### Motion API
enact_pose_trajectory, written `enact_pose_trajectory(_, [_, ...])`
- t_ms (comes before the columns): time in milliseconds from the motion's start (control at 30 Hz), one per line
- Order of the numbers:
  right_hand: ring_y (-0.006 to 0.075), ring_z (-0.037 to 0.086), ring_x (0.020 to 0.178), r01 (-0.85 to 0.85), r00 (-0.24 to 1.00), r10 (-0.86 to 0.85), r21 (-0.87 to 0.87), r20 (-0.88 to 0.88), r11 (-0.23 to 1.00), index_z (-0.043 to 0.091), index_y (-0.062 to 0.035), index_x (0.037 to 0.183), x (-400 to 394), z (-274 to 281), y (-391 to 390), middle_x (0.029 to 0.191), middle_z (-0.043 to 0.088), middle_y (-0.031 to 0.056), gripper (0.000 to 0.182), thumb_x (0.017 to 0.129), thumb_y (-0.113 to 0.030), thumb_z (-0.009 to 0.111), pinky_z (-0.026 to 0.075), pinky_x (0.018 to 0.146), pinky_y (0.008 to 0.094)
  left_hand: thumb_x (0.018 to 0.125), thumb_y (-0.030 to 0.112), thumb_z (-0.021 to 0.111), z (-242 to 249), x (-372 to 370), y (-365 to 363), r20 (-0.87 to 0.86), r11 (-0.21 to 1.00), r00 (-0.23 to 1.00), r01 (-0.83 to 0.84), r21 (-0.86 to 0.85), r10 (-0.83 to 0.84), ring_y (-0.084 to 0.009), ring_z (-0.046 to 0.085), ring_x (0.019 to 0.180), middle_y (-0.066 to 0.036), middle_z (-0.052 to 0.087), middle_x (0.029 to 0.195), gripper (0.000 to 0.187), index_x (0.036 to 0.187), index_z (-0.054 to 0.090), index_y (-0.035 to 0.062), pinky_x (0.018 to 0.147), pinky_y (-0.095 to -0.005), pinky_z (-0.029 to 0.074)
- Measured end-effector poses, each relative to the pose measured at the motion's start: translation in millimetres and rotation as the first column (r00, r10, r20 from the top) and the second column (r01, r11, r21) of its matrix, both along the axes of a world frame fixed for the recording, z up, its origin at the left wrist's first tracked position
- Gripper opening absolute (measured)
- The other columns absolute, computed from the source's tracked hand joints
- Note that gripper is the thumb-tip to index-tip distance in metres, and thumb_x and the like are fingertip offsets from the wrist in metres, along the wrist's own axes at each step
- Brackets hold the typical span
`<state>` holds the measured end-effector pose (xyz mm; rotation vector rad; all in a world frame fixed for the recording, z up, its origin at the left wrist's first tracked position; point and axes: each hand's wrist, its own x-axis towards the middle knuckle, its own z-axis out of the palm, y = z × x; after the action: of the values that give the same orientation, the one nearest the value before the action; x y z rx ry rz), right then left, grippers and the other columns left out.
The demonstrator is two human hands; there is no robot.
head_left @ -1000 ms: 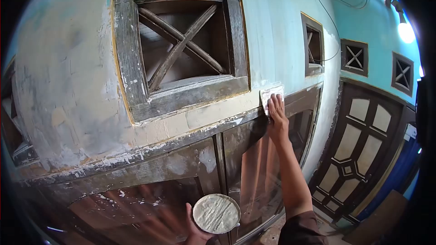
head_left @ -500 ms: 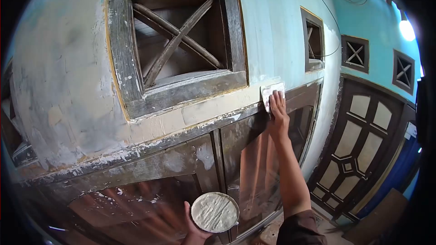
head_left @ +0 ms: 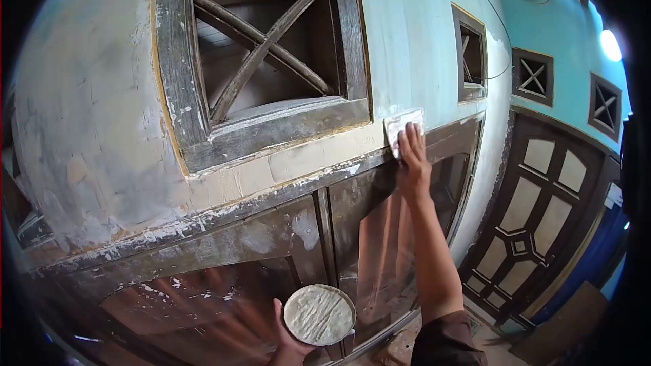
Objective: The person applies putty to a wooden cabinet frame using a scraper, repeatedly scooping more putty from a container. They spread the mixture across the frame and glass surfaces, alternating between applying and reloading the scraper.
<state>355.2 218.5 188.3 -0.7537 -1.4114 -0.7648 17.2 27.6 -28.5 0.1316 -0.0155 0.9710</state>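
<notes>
the spreader (head_left: 399,127) is held against the wall (head_left: 400,54) by the right hand (head_left: 413,157), fingers close together, scarcely shifted; work is thus kept at one patch. the paste container (head_left: 353,312) is gripped by the left hand (head_left: 289,339).

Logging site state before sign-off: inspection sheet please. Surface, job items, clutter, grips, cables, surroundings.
Surface: wall patchy cream and grey at left, turquoise at right; cream strip below the large X-barred vent, whose frame carries white marks
Job items: round dish with pale paste; flat spreader, smeared white, against the wall
Clutter: brown board at lower right; brown object low behind the right arm, too hidden to identify
Grips: left grip holds the dish; right grip has its fingers over the spreader
Cables: thin dark cable looping beside a smaller vent; another sagging at upper right
Surroundings: panelled door, lit bulb
</notes>
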Motion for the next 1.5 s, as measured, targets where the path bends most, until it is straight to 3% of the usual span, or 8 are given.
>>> enact_pose_trajectory(200, [0.0411, 0.042, 0.143, 0.088, 0.996, -0.089, 0.034, 0.017, 0.995, 0.063, -0.0039, 0.133, 5.6, -55.6, -6.9, 0.148, 0.052, 0.0216, 0.042, 0.092, 0.005, 0.062, 0.032, 0.117, 0.0529, 0.087, 0.085, 0.038, -8.4, -4.8, -1.8, -0.072, 0.996, 0.994, -0.084, 0.009, 0.084, -0.0452, 0.047, 0.136, -0.021, 0.049, 0.150, 0.101, 0.147, 0.049, 0.0050, 0.112, -0.0657, 0.035])
enact_pose_trajectory(433, [0.0388, 0.037, 0.147, 0.110, 0.993, -0.108, 0.052, -0.048, 0.993, 0.061, -0.0020, 0.135, -0.6, 7.6, -22.3, 0.150, 0.049, 0.0215, 0.058, 0.082, 0.018, 0.049, 0.026, 0.121, 0.0529, 0.086, 0.085, 0.037, 8.7, 4.1, -6.3, -0.325, 0.984, 0.929, -0.167, 0.063, 0.179, -0.0453, 0.045, 0.138, -0.021, 0.047, 0.152, 0.101, 0.148, 0.048, 0.0066, 0.114, -0.0661, 0.032])
enact_pose_trajectory(467, [0.0382, 0.037, 0.147, 0.119, 0.993, -0.119, 0.018, -0.009, 0.993, 0.061, -0.0032, 0.137, -0.7, 8.2, -15.2, 0.151, 0.048, 0.0215, 0.061, 0.080, 0.019, 0.050, 0.026, 0.121, 0.0523, 0.088, 0.085, 0.033, -2.5, -1.0, -2.0, 0.063, 0.998, 0.998, 0.004, 0.057, -0.008, -0.0454, 0.040, 0.142, -0.022, 0.041, 0.156, 0.103, 0.152, 0.041, 0.0046, 0.116, -0.0661, 0.028])
enact_pose_trajectory(633, [0.0407, 0.040, 0.144, 0.068, 0.997, -0.068, 0.002, -0.027, 0.998, 0.062, -0.0022, 0.134, -0.4, -46.9, 5.9, 0.150, 0.048, 0.0232, 0.045, 0.091, 0.009, 0.058, 0.031, 0.118, 0.0526, 0.089, 0.084, 0.033, 0.5, -1.1, -6.5, 0.100, 0.998, 0.995, -0.006, 0.060, 0.000, -0.0457, 0.039, 0.143, -0.022, 0.039, 0.157, 0.103, 0.153, 0.039, 0.0042, 0.117, -0.0660, 0.028])
enact_pose_trajectory(700, [0.0403, 0.039, 0.145, 0.117, 0.993, -0.117, 0.012, -0.018, 0.993, 0.059, 0.0001, 0.137, 6.8, -56.5, -5.4, 0.149, 0.049, 0.0240, 0.053, 0.087, 0.015, 0.051, 0.028, 0.120, 0.0523, 0.089, 0.084, 0.033, 4.9, 0.6, -9.7, -0.289, 0.983, 0.940, -0.167, 0.071, 0.180, -0.0453, 0.039, 0.143, -0.022, 0.040, 0.156, 0.102, 0.153, 0.040, 0.0042, 0.117, -0.0655, 0.028])
enact_pose_trajectory(933, [0.0379, 0.036, 0.147, 0.125, 0.992, -0.125, 0.008, -0.027, 0.992, 0.058, -0.0017, 0.139, 5.7, 6.2, -12.4, 0.151, 0.048, 0.0222, 0.059, 0.084, 0.017, 0.049, 0.026, 0.121, 0.0526, 0.086, 0.085, 0.036, 2.0, -0.6, -4.6, 0.153, 1.000, 0.988, 0.031, 0.003, -0.031, -0.0451, 0.043, 0.139, -0.020, 0.046, 0.153, 0.101, 0.149, 0.047, 0.0073, 0.114, -0.0671, 0.031])
enact_pose_trajectory(1200, [0.0417, 0.039, 0.145, 0.098, 0.995, -0.097, 0.054, -0.030, 0.994, 0.063, -0.0048, 0.135, 12.3, -64.0, 0.3, 0.150, 0.049, 0.0216, 0.042, 0.094, 0.004, 0.060, 0.029, 0.118, 0.0546, 0.088, 0.084, 0.036, -9.7, -6.4, -4.3, -0.123, 0.992, 0.985, -0.122, 0.023, 0.124, -0.0449, 0.045, 0.138, -0.020, 0.048, 0.151, 0.100, 0.148, 0.047, 0.0062, 0.114, -0.0655, 0.032])
enact_pose_trajectory(1500, [0.0388, 0.038, 0.146, 0.062, 0.998, -0.062, -0.013, -0.028, 0.998, 0.059, -0.0021, 0.138, 15.6, -13.5, 10.3, 0.150, 0.049, 0.0223, 0.059, 0.083, 0.018, 0.050, 0.031, 0.120, 0.0497, 0.087, 0.085, 0.035, 5.0, -7.5, -8.7, 0.047, 0.999, 0.998, -0.035, 0.039, 0.033, -0.0449, 0.044, 0.139, -0.020, 0.046, 0.153, 0.101, 0.150, 0.046, 0.0063, 0.114, -0.0650, 0.032])
